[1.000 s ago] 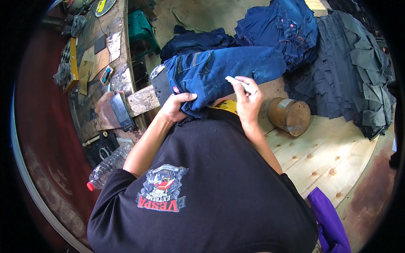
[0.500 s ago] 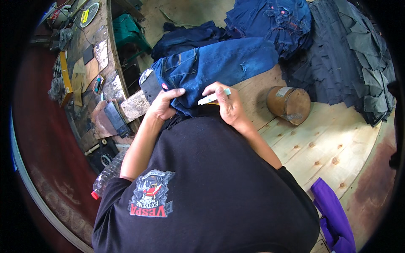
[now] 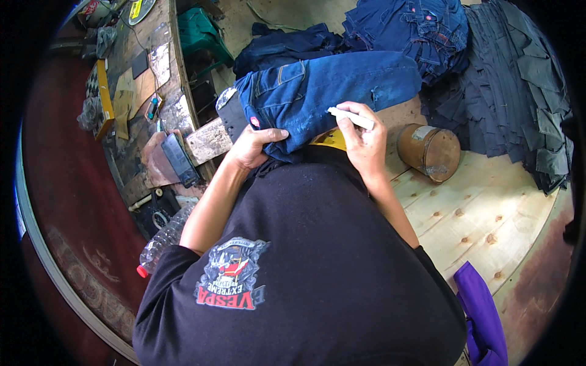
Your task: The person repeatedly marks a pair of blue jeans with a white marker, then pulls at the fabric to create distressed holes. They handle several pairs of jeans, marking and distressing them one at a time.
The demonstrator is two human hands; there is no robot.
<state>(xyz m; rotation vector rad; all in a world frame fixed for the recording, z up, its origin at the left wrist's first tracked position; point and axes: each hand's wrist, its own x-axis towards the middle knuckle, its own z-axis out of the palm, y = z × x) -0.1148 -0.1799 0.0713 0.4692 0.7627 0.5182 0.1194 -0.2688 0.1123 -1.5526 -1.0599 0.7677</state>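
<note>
Blue denim jeans (image 3: 345,76) with a pocket and a red tag lie stretched away from me over a narrow support, whose wooden and dark near end shows at the left. My left hand (image 3: 253,146) is closed on the jeans at the edge near my body, thumb on top. Above the denim, my right hand (image 3: 365,135) grips a short white pen-like tool (image 3: 357,119) between thumb and fingers. Its tip points left over the leg, near some pale worn marks. I cannot make out its exact kind.
A cluttered wooden workbench (image 3: 155,67) runs along the left, with a green plastic stool (image 3: 198,33) beside it. Piles of jeans (image 3: 406,36) and dark grey garments (image 3: 494,73) lie ahead and right. A brown drum (image 3: 428,152) stands on the plank floor. A clear bottle (image 3: 162,244) is by my left arm.
My right hand has moved up and right, away from the left hand, and the white tool has turned so its tip points up and left. The whole view has shifted slightly.
</note>
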